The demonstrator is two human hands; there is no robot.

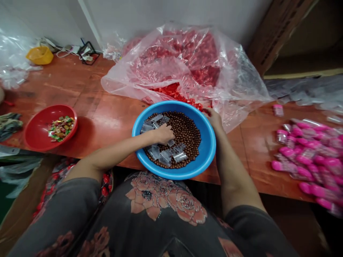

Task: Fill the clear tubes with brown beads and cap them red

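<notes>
A blue bowl (207, 159) of small brown beads (184, 128) stands at the table's front edge. Several clear plastic containers (180, 156) lie on the beads, mostly toward the left side. My left hand (164, 134) is down among them, its fingers curled inward; a clear container shows under the fingertips, but its hold is unclear. Past the bowl's right rim, my right hand (213, 119) reaches beside shiny red pieces (197, 103) spilling from a large clear bag (118, 80). Its fingertips are mostly hidden and blurred.
A red bowl (34, 132) with wrapped candies (61, 129) sits left. Pink-capped clear containers (311, 153) are heaped at right. A yellow basin (40, 55) stands at back left; a cardboard box (278, 35) rises at back right. Red items (105, 184) fill a container below the table.
</notes>
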